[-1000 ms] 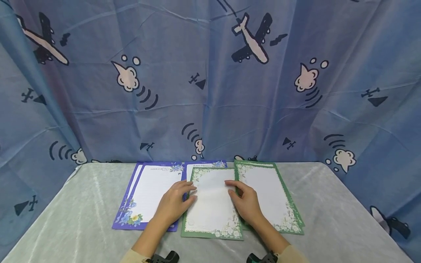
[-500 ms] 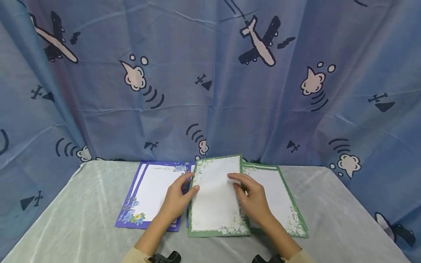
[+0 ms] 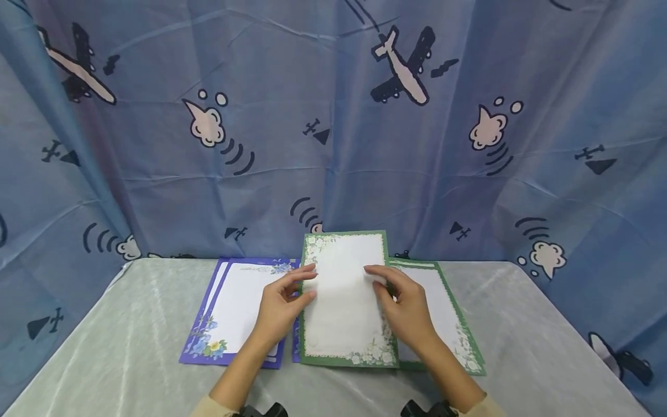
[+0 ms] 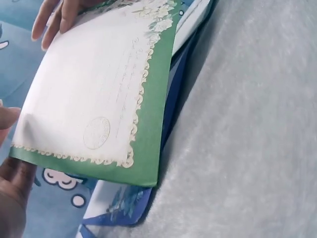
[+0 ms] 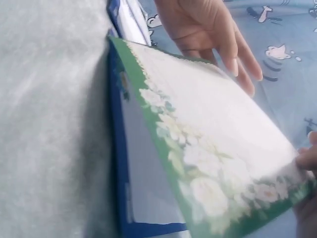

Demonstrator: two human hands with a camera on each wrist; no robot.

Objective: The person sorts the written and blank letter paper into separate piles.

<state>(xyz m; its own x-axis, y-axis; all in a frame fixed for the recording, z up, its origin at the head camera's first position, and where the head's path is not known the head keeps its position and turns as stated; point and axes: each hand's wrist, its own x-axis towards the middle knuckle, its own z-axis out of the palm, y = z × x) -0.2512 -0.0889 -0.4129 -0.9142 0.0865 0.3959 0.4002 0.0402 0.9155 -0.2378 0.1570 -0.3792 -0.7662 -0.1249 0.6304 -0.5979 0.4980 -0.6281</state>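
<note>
Between my two hands is a green-bordered sheet of stationery paper (image 3: 344, 307) with white flowers in its corners, raised and tilted up toward me. My left hand (image 3: 280, 306) pinches its left edge; in the left wrist view the thumb lies in front and the fingers (image 4: 19, 181) go behind. On the opposite edge my right hand (image 3: 409, 307) pinches the sheet, thumb and index finger on its front. Beneath the raised sheet, a purple-bordered sheet (image 5: 148, 173) shows in the right wrist view, mostly hidden in the head view.
Overlapping purple-bordered sheets (image 3: 245, 313) with blue flowers lie at the left. More green-bordered sheets (image 3: 432, 289) overlap at the right, partly behind my right hand. A pale cloth covers the table (image 3: 521, 347), and a blue patterned curtain (image 3: 333, 145) hangs behind its far edge.
The held green-bordered sheet has risen off the table, its top edge now above the table's far edge. Both hands have moved up slightly with it.
</note>
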